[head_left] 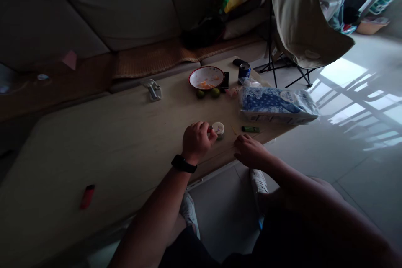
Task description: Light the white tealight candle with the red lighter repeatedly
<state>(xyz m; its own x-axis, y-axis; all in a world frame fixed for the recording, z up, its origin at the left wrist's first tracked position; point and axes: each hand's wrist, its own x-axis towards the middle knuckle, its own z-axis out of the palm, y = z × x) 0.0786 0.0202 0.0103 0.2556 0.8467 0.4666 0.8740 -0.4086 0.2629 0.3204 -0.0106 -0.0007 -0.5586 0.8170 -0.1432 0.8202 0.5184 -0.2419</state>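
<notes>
My left hand (197, 140), with a black watch on its wrist, is closed around a small red lighter (210, 129), mostly hidden by the fingers. Its tip is right beside a small round container with a white top (218, 127), standing on the table; what lies inside it is too small to tell. My right hand (249, 149) rests at the table's near edge, fingers apart and slightly bent, with nothing visible in them. Just beyond those fingers lie a thin yellowish stick (233, 130) and a green lighter (250, 129).
On the pale table (132, 142) are a plate with orange peel (206, 69), two green fruits (215, 92), a blue can (244, 71), a blue-white tissue pack (276, 102), a white gadget (153, 90) and another red lighter (87, 197). A folding chair (307, 29) stands behind right.
</notes>
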